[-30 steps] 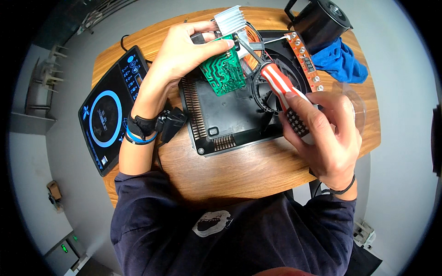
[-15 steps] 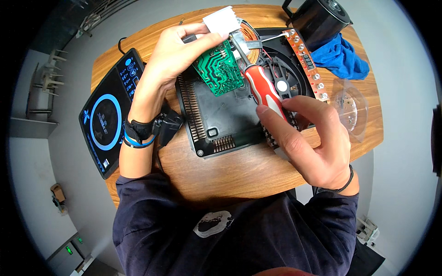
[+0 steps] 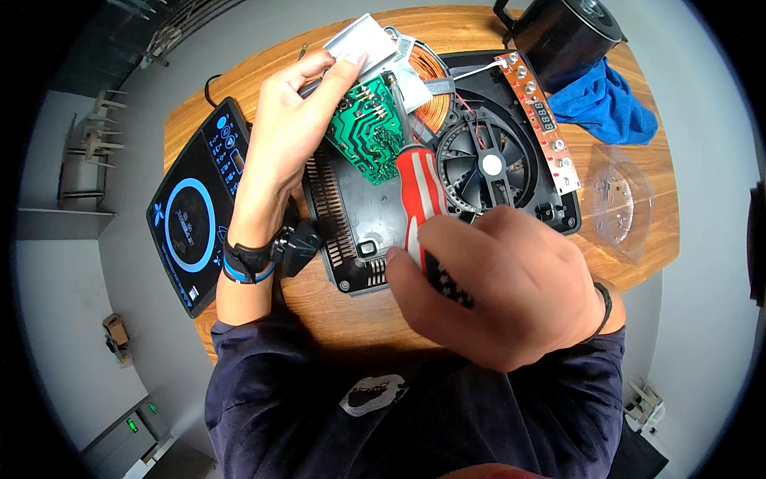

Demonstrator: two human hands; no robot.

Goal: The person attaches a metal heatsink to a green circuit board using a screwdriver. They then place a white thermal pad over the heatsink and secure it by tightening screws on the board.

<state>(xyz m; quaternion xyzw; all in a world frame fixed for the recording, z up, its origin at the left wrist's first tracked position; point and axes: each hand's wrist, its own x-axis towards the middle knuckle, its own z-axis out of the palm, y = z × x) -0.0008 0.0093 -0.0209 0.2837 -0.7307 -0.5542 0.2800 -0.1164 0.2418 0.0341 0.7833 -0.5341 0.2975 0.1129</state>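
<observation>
My left hand (image 3: 299,112) grips a green circuit board (image 3: 365,132) by the silvery-white heat sink (image 3: 363,41) at its far edge, with the traced underside facing up. In my right hand (image 3: 499,291) is a screwdriver (image 3: 421,188) with a red and white handle, its fingers closed around the handle. The shaft reaches up to the board's right edge beside the heat sink; whether the tip sits in a screw is too small to tell. Beneath lies an opened black appliance housing (image 3: 351,227), with a copper coil (image 3: 431,84) and a round fan (image 3: 488,164).
A red button board (image 3: 542,120) runs along the housing's right side. Beyond it are a black kettle (image 3: 562,40), a blue cloth (image 3: 610,104) and a clear plastic tray (image 3: 618,199) with small parts. A black glass panel (image 3: 195,207) lies on the table's left.
My right hand has shifted left and closed more fully around the screwdriver, which now stands steeper. The board and my left hand have moved slightly left and down.
</observation>
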